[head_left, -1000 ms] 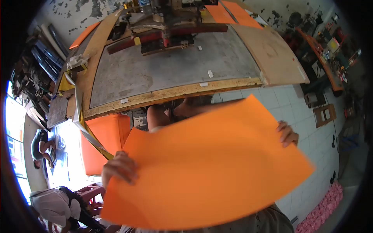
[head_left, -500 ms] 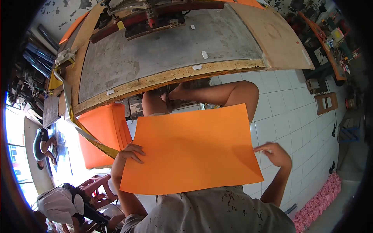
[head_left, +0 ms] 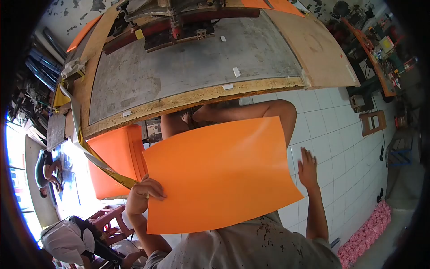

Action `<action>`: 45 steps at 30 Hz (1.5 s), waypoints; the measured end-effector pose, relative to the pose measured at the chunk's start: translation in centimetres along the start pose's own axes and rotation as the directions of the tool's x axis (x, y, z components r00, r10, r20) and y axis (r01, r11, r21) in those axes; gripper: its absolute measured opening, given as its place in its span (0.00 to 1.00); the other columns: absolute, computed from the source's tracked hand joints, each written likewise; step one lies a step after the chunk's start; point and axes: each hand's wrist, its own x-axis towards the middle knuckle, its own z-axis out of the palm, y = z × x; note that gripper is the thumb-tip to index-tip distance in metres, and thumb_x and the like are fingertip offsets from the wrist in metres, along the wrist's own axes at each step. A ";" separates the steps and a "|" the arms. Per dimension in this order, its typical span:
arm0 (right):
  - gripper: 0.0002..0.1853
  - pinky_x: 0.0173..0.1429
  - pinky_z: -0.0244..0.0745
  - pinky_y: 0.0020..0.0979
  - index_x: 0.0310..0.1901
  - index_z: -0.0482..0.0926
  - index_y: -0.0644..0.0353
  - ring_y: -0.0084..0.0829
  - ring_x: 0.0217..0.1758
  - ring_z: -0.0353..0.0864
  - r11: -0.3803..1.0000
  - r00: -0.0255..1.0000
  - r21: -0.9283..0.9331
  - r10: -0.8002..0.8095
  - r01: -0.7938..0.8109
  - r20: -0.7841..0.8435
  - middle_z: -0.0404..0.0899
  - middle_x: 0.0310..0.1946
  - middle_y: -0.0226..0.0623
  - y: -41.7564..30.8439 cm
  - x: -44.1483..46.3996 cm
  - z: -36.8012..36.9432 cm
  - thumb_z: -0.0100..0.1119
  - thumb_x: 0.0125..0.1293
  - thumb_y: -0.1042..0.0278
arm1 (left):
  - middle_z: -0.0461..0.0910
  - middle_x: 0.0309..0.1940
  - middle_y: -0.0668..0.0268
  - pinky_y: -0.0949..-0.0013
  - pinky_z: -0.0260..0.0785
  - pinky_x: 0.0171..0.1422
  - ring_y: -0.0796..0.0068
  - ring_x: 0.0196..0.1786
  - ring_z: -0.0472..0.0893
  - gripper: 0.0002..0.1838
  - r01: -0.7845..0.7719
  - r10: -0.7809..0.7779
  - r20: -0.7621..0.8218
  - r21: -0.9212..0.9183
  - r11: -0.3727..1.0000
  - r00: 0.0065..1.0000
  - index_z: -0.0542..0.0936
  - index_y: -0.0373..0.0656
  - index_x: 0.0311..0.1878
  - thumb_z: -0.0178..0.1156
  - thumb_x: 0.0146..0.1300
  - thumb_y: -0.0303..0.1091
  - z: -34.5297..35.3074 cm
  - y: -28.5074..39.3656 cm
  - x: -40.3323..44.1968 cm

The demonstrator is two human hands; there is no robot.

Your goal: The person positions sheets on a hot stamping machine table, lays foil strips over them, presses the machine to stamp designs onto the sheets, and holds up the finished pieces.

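A large orange sheet (head_left: 219, 175) spans my lap, bent in a slight curve with a glossy streak near its right side. My left hand (head_left: 147, 193) pinches its left edge, fingers on top of the sheet. My right hand (head_left: 307, 168) is apart from the right edge, fingers stretched out, holding nothing. Beside my left knee stands a stack of orange sheets (head_left: 114, 157). A yellow and white strip (head_left: 96, 157) runs down from the table corner to close by my left hand, where its end is hidden.
Ahead is a worktable with a grey top (head_left: 192, 67) and a red-and-black clamp frame (head_left: 174, 31). White tape pieces (head_left: 228, 86) mark its edge. Two people (head_left: 67, 240) crouch at the left. A wooden stool (head_left: 372, 122) and a pink pile (head_left: 365, 235) are on the right.
My right hand has come off the sheet's right edge and opened, fingers now pointing up. The sheet's left side has shifted right and bowed, still held by my left hand.
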 end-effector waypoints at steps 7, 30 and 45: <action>0.15 0.82 0.55 0.52 0.57 0.90 0.45 0.56 0.82 0.57 0.813 0.976 0.546 -0.214 0.201 -0.041 0.54 0.82 0.51 -6.2 -4.7 -1.3 0.68 0.69 0.65 | 0.88 0.32 0.64 0.49 0.68 0.72 0.59 0.51 0.87 0.08 -0.055 0.063 -0.134 0.062 0.997 0.989 0.83 0.44 0.27 0.75 0.49 0.24 -0.7 1.6 -0.1; 0.15 0.44 0.76 0.29 0.58 0.84 0.63 0.28 0.37 0.80 0.736 0.852 0.438 -0.386 0.516 -0.354 0.84 0.54 0.38 -23.3 25.8 -19.6 0.63 0.71 0.74 | 0.88 0.47 0.57 0.70 0.79 0.50 0.74 0.47 0.87 0.21 0.061 -0.016 -0.691 0.042 0.997 0.723 0.75 0.32 0.64 0.64 0.71 0.30 -15.2 3.9 11.6; 0.26 0.78 0.61 0.50 0.74 0.69 0.56 0.56 0.77 0.64 0.715 0.702 0.051 -0.669 0.698 -0.244 0.71 0.70 0.55 -29.0 49.0 -18.4 0.47 0.76 0.67 | 0.88 0.46 0.63 0.70 0.75 0.50 0.77 0.44 0.84 0.14 -0.027 0.195 -0.618 0.270 0.962 0.762 0.81 0.34 0.54 0.67 0.70 0.30 -37.3 -3.5 30.6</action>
